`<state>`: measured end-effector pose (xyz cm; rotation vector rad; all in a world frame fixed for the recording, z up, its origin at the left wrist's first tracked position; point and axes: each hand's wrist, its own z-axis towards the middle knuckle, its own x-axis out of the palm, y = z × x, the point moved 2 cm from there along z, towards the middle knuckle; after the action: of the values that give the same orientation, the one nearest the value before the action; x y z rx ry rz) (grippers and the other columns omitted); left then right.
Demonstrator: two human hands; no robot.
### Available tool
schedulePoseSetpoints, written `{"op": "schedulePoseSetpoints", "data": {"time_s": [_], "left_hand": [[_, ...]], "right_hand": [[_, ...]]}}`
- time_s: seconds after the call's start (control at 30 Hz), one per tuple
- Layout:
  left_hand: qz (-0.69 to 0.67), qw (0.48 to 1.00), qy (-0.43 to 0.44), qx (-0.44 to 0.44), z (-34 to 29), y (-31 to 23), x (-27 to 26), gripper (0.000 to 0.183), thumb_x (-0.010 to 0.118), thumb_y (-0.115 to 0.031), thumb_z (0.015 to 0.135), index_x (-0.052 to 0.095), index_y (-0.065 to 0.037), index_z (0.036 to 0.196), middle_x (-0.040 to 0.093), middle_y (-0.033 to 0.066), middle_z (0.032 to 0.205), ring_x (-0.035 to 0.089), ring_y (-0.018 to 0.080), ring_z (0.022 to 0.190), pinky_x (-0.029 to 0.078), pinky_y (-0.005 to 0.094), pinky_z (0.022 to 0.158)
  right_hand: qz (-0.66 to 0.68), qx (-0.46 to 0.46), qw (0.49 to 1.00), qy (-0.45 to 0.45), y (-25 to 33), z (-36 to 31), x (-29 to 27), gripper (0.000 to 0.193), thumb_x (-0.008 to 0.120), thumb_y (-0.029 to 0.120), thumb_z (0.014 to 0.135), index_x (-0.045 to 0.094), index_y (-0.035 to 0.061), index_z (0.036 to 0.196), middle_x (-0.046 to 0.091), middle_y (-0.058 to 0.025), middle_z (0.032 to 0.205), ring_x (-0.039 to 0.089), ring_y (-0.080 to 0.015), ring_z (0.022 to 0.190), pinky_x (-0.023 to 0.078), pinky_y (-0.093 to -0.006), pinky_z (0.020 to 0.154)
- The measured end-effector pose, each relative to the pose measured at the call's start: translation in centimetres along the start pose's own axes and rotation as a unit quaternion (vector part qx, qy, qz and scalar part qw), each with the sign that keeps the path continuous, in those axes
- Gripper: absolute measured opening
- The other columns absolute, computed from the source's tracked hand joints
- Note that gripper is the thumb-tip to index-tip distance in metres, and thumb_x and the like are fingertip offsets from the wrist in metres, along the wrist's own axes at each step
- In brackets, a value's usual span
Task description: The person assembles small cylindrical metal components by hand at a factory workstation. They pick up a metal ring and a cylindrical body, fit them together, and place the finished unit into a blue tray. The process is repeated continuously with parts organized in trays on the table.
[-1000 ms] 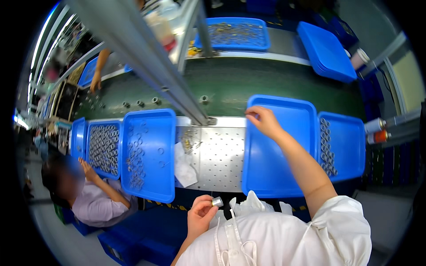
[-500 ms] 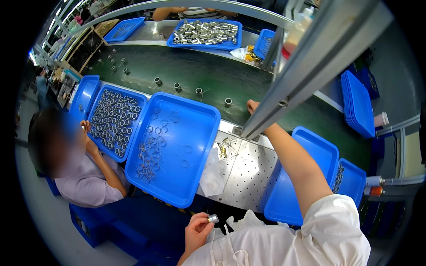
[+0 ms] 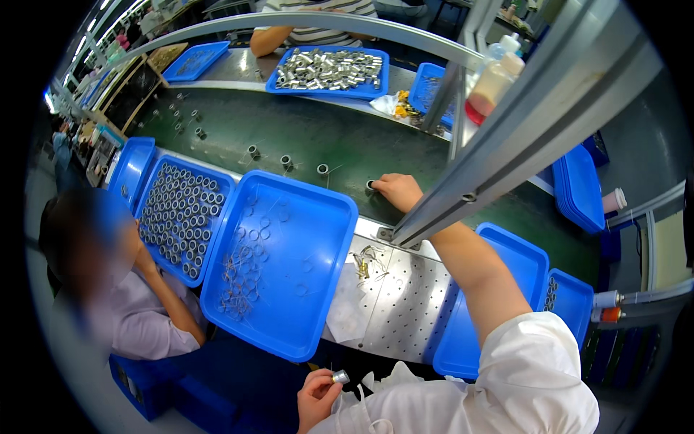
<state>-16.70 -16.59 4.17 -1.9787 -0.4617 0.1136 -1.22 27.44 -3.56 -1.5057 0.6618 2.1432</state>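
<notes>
Near my body at the bottom, my left hand (image 3: pixel 316 399) pinches a short silver metal sleeve (image 3: pixel 340 377) between thumb and fingers. My right arm reaches out over the green belt, passing behind the metal post. There the fingertips of my right hand (image 3: pixel 397 191) close on another small metal sleeve (image 3: pixel 370 185) standing on the belt. More sleeves stand in a spaced row to its left, among them one sleeve (image 3: pixel 322 169) with a thin wire sticking out. Thin wire rings (image 3: pixel 242 267) lie loosely in the large blue tray (image 3: pixel 303 318) before me.
A slanting metal post (image 3: pixel 506 152) rises beside my right forearm. On the left, a co-worker (image 3: pixel 152 311) sits by a tray of upright sleeves (image 3: pixel 181 217). Across the belt stands a tray heaped with silver sleeves (image 3: pixel 329 71). Small brass-coloured pieces (image 3: pixel 367 262) lie on the perforated metal plate (image 3: pixel 405 304).
My right hand has moved left along the belt from beside the post and taken hold of the nearest sleeve. My left hand keeps its sleeve. The view has tilted slightly upward.
</notes>
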Motion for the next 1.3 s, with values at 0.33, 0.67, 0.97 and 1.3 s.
{"op": "schedulePoseSetpoints", "data": {"time_s": [0.33,0.67,0.97,1.3], "left_hand": [[0.056,0.991,0.100,-0.074,1.4,-3.4,3.0,0.014,0.059,0.000,0.084,0.058,0.004,0.097,0.056,0.0103,0.111,0.055,0.0145,0.096,0.042,0.0246,0.083],[0.142,0.954,0.265,-0.002,1.8,-2.7,14.0,0.010,0.058,0.008,0.074,0.056,0.003,0.083,0.052,0.0087,0.105,0.052,0.0161,0.091,0.040,0.0267,0.082],[0.154,0.929,0.335,0.007,-0.8,-2.9,19.4,0.011,0.056,0.009,0.076,0.057,0.002,0.084,0.050,0.0065,0.104,0.050,0.0106,0.083,0.039,0.0217,0.071],[0.158,0.931,0.328,0.016,-1.2,-2.5,20.1,0.010,0.057,0.008,0.076,0.057,0.002,0.085,0.050,0.0064,0.104,0.049,0.0107,0.083,0.039,0.0218,0.071]], "right_hand": [[0.087,0.309,0.929,-0.182,-1.9,-12.6,-11.3,0.009,0.064,0.019,0.074,0.065,0.0165,0.083,0.063,-0.0065,0.076,0.060,-0.0263,0.077,0.048,-0.0391,0.064],[0.024,0.679,0.697,-0.228,-2.6,-51.5,-26.6,0.014,0.070,0.011,0.073,0.066,0.0054,0.085,0.066,-0.0112,0.072,0.065,-0.0228,0.065,0.050,-0.0308,0.060],[-0.032,0.710,0.695,-0.106,-2.8,-57.9,-21.9,0.009,0.065,0.017,0.075,0.065,0.0104,0.081,0.065,-0.0116,0.072,0.063,-0.0300,0.069,0.050,-0.0401,0.063],[-0.033,0.720,0.690,-0.067,-2.3,-57.4,-20.8,0.010,0.062,0.019,0.078,0.063,0.0133,0.085,0.065,-0.0103,0.070,0.062,-0.0304,0.069,0.049,-0.0415,0.061]]}}
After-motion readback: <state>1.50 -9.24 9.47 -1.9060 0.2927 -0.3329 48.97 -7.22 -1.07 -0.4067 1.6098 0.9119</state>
